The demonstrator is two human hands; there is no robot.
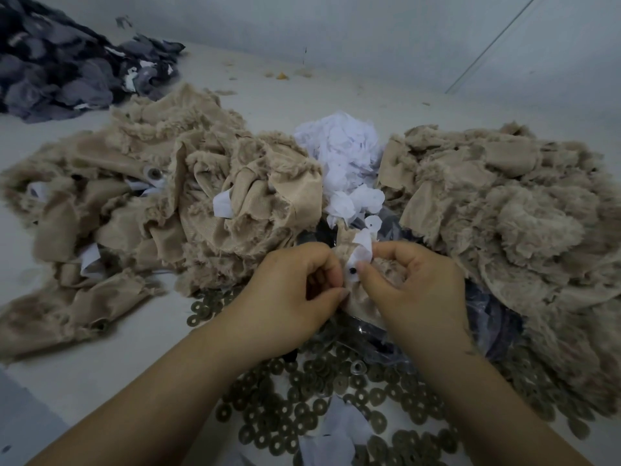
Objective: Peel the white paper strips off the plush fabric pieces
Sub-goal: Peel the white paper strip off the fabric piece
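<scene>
- Your left hand (295,297) grips a small plush fabric piece (361,299) at the centre of the view, fingers curled, with thumb and forefinger pinching its left edge.
- Your right hand (416,290) faces it on the other side, fingers curled, the thumb tip pressed on a white paper strip (361,252) stuck to that piece.
- The strip stands up between your two hands, its upper end curling free above the fabric; a small black dot (352,270) shows on it just beside your right thumb.
- To your left, a large heap of tan plush pieces (174,203) lies spread over the pale tabletop (50,375), several with white strips poking out.
- To your right, a second tan plush heap (504,203) lies fluffy side up, reaching the frame edge.
- Between the two heaps, just beyond your hands, sits a crumpled pile of white paper (346,156).
- Below and around your forearms, many small dull ring-shaped washers (302,408) lie scattered, some on a white sheet.
- A crinkled clear plastic bag (490,317) with dark contents lies under your right wrist.
- At the far left corner, a mound of dark grey fabric scraps (67,58) rests well apart from the tan heaps.
</scene>
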